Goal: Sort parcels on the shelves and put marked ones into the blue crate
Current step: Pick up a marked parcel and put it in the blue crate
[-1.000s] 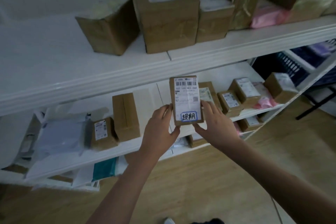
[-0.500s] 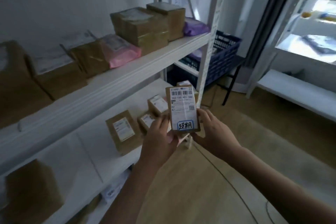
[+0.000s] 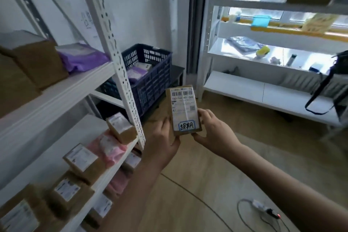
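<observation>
I hold a small brown parcel [image 3: 183, 108] upright in both hands, its white label facing me with a blue-outlined handwritten mark at the bottom. My left hand [image 3: 162, 142] grips its lower left edge and my right hand [image 3: 213, 133] its lower right edge. Beyond the parcel, past the shelf's end post, stands the blue crate [image 3: 150, 79] on a low dark stand, with a purple bag and a labelled packet inside. The parcel is nearer to me than the crate and a little to its right.
White shelves [image 3: 62, 96] on the left carry brown boxes, a purple bag [image 3: 82, 58] and pink bags [image 3: 111, 150]. A perforated white post [image 3: 120, 66] stands between shelf and crate. A second white rack [image 3: 263, 92] fills the right. A cable and charger [image 3: 263, 211] lie on the wooden floor.
My view has swung right, away from the shelf front toward the corner; the blue crate and the right rack have come into sight. Both hands keep the marked parcel, now clear of the shelf.
</observation>
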